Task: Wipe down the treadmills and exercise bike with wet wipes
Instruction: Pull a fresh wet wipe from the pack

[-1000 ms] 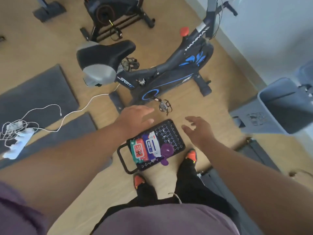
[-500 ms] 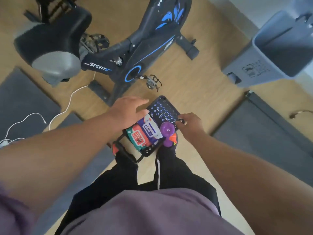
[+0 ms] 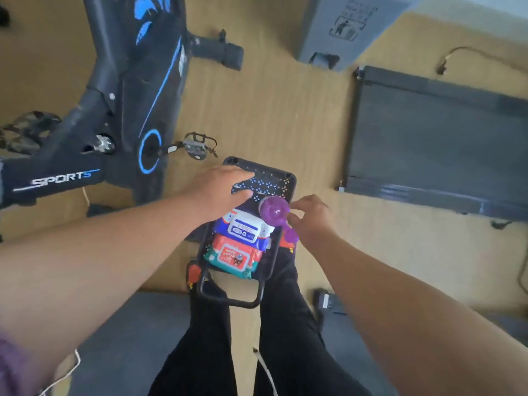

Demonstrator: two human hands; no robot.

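1. A black perforated basket (image 3: 281, 178) sits on the wooden floor (image 3: 285, 110) at frame centre, holding two wet wipe packs: a blue-white pack (image 3: 243, 227) and a red-teal pack (image 3: 231, 257).
2. The left hand (image 3: 221, 190) hovers over the basket, fingers extended, holding nothing.
3. The right hand (image 3: 310, 217) reaches toward a purple object (image 3: 273, 211) with loosely curled fingers; contact cannot be determined.
4. The exercise bike (image 3: 128, 90) occupies the upper left; a treadmill (image 3: 437, 144) lies at right.
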